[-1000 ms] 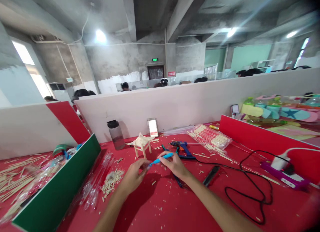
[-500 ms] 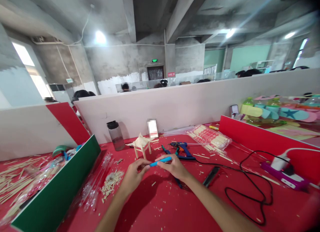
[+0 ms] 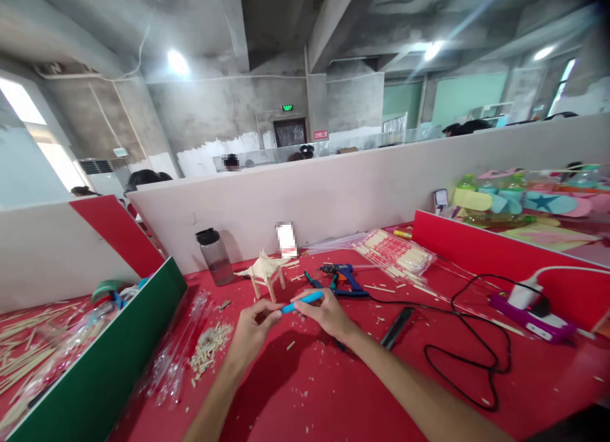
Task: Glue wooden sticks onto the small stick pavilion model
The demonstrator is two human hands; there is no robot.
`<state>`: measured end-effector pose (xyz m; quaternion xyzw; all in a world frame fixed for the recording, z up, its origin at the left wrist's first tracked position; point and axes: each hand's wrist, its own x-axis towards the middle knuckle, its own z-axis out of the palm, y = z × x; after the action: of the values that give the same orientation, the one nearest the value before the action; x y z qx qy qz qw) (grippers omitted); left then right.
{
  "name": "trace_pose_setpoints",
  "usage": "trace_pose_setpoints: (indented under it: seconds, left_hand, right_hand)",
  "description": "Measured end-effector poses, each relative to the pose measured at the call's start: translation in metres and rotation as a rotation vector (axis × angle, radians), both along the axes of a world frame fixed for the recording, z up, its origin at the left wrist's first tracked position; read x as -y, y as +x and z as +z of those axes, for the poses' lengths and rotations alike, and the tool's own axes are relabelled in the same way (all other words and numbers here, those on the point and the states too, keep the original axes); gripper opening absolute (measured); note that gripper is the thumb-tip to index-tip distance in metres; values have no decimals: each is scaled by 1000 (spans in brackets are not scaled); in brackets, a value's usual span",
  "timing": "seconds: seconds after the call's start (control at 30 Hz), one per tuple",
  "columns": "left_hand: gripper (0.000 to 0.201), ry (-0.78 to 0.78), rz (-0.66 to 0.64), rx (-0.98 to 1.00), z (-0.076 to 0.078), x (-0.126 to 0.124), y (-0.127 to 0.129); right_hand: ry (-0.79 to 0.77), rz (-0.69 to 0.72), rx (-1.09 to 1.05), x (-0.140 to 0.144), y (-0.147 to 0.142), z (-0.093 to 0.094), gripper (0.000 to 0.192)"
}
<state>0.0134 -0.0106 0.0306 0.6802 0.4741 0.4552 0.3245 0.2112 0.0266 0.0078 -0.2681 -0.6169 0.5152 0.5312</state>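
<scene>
Tilting flatter than a second ago, the blue tool (image 3: pixel 302 300) now lies nearly level between both hands, where before its far end pointed up toward the glue gun (image 3: pixel 344 281). Right hand (image 3: pixel 323 312) pinches its rear half with curled fingers; left hand (image 3: pixel 254 328) closes its fingertips on the front tip, so the two hands meet over the red tabletop (image 3: pixel 333 391), low above it. To my eye the work is fine handling at the tool's tip, though what sits there is too small to tell. Just behind the hands stands the little stick model (image 3: pixel 265 274), untouched and apart from them. Cut stick bits (image 3: pixel 208 349) lie left of the left wrist, a black cord (image 3: pixel 469 359) loops to the right, and a dark bottle (image 3: pixel 213 256) stands by the partition.
</scene>
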Motion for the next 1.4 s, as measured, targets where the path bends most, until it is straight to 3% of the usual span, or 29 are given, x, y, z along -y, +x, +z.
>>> trace_pose_setpoints:
  seconds: [0.1, 0.23, 0.33, 0.47, 0.63, 0.77, 0.9, 1.03, 1.4]
  left_hand:
    - [29, -35, -67, -99, 0, -6, -1]
    - [25, -28, -67, -360, -1, -7, -14]
    - [19, -91, -154, -548, -4, -1, -23]
    - [14, -83, -245, -609, -12, 3, -20]
    - [15, -2, -228, -695, -26, -1, -13]
    - [15, 28, -201, -721, -27, -1, -14]
    - [15, 46, -155, -643, -17, 0, -15]
    - [19, 40, -101, -548, -8, 1, -14]
    - [25, 2, -110, -384, 0, 3, -2]
  right_hand:
    - [53, 13, 102, -3, 8, 10, 19]
    - [189, -134, 267, -4, 20, 17, 14]
    - [303, -216, 437, -5, 24, 10, 10]
    - [422, -236, 651, -3, 16, -4, 6]
    - [493, -208, 829, 0, 4, -16, 11]
    - [567, -119, 936, 0, 2, -19, 14]
    - [599, -119, 890, 2, 6, -13, 16]
    - [517, -101, 749, 8, 7, -4, 9]
    - [401, -114, 564, 7, 6, 4, 9]
